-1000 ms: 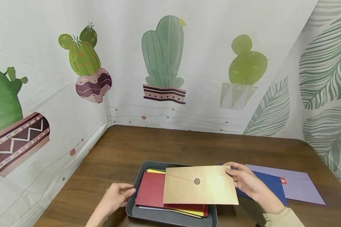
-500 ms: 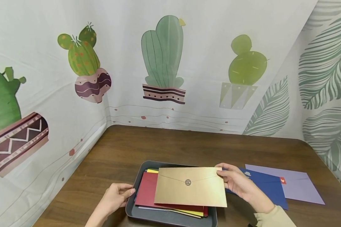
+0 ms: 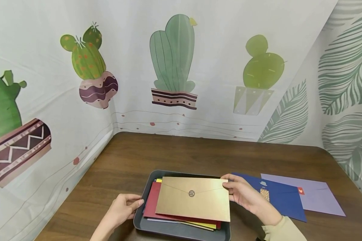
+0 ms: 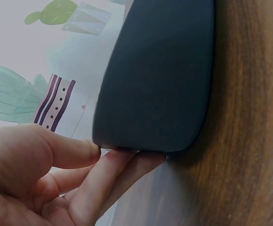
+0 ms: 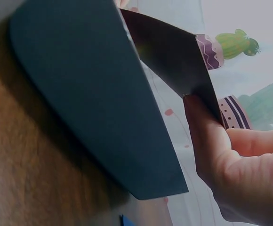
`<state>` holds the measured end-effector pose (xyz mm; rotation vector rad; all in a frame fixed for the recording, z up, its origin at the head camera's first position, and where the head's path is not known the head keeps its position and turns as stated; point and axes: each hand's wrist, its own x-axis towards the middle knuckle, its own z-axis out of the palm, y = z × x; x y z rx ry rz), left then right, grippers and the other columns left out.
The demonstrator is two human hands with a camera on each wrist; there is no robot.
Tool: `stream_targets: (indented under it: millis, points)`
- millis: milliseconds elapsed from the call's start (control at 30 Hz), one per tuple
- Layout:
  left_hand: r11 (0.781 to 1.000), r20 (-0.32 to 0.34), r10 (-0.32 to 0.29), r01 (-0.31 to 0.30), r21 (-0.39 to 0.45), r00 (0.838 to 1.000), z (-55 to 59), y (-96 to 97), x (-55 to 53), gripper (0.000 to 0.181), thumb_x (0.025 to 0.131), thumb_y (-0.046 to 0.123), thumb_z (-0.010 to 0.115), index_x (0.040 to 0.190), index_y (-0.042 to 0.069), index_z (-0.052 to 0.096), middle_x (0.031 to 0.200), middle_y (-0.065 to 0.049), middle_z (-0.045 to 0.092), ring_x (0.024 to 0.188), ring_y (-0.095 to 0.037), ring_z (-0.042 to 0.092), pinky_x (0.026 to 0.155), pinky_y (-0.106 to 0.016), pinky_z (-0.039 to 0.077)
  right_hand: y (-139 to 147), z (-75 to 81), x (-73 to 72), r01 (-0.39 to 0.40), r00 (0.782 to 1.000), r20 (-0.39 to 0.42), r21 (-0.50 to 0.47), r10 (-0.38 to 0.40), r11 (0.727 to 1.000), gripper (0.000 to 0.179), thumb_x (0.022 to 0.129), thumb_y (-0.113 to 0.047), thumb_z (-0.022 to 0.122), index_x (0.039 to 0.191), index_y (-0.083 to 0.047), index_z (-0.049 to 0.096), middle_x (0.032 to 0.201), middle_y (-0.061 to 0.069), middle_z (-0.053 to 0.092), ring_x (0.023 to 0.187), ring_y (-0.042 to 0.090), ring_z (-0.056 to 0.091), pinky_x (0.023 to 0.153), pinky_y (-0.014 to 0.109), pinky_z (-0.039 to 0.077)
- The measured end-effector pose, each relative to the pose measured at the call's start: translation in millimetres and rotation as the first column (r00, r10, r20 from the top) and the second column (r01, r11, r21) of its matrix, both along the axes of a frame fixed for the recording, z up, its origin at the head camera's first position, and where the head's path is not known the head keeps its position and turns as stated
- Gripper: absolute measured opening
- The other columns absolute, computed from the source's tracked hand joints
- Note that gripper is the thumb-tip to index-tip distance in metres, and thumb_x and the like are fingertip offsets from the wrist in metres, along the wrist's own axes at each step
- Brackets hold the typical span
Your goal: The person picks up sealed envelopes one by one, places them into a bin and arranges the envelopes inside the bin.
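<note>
A gold envelope (image 3: 194,201) with a round dark seal lies over the dark grey tray (image 3: 187,233), above a stack of envelopes. My right hand (image 3: 244,195) pinches its right end between thumb and fingers. In the right wrist view the envelope (image 5: 169,52) tilts above the tray's wall (image 5: 89,99). At the tray's left side, my left hand (image 3: 123,211) holds the rim. The left wrist view has the thumb (image 4: 75,153) at the rim and the fingers (image 4: 103,181) against the outer wall. Red (image 3: 152,204) and yellow (image 3: 208,225) envelopes show beneath the gold one.
Right of the tray, a blue envelope (image 3: 285,201) with a hat picture overlaps a lilac envelope (image 3: 322,197) with a red heart sticker. They lie on the brown wooden table (image 3: 181,150). A cactus-print cloth (image 3: 132,67) hangs behind and to the left.
My right hand has carried the gold envelope leftward and slightly down, farther over the tray. More of the blue envelope shows. My left hand has stayed at the tray's rim.
</note>
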<state>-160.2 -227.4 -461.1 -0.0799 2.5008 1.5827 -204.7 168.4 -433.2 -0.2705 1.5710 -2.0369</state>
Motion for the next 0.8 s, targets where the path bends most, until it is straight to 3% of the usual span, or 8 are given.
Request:
stream_targets:
  millis: [367,567,800]
  points:
    - [1.0,-0.007,-0.009,0.009,0.005,1.0,2.4,0.6,-0.1,0.037,0.093,0.013,0.065,0.115,-0.016,0.061,0.095,-0.025,0.072,0.082,-0.025,0.072,0.067,-0.036,0.062,-15,-1.6,1.3,-0.034,0.999,0.0,-0.041,0.034,0.999,0.011,0.099,-0.002,0.045,0.11,-0.002,0.046,0.097,0.003,0.063,0.085,0.009,0.065,0.077,0.023,0.057]
    - [1.0,0.004,-0.011,0.01,0.013,1.0,1.3,1.1,0.0,0.036,0.093,0.012,0.065,0.116,-0.016,0.06,0.097,-0.026,0.071,0.084,-0.025,0.071,0.068,-0.036,0.062,-18,-0.5,2.2,-0.043,0.999,0.006,0.043,0.043,0.998,0.022,0.1,-0.001,0.041,0.12,0.006,0.037,0.106,0.01,0.062,0.093,0.015,0.066,0.081,0.026,0.058]
    - [1.0,0.004,-0.001,0.001,0.01,1.0,1.0,0.0,1.7,0.036,0.093,0.012,0.065,0.116,-0.016,0.061,0.095,-0.025,0.072,0.082,-0.025,0.072,0.067,-0.035,0.062,-16,7.0,4.8,-0.059,0.998,-0.004,0.143,0.06,0.988,0.036,0.101,-0.011,0.043,0.129,0.01,0.034,0.102,0.007,0.051,0.084,0.012,0.056,0.08,0.028,0.055]
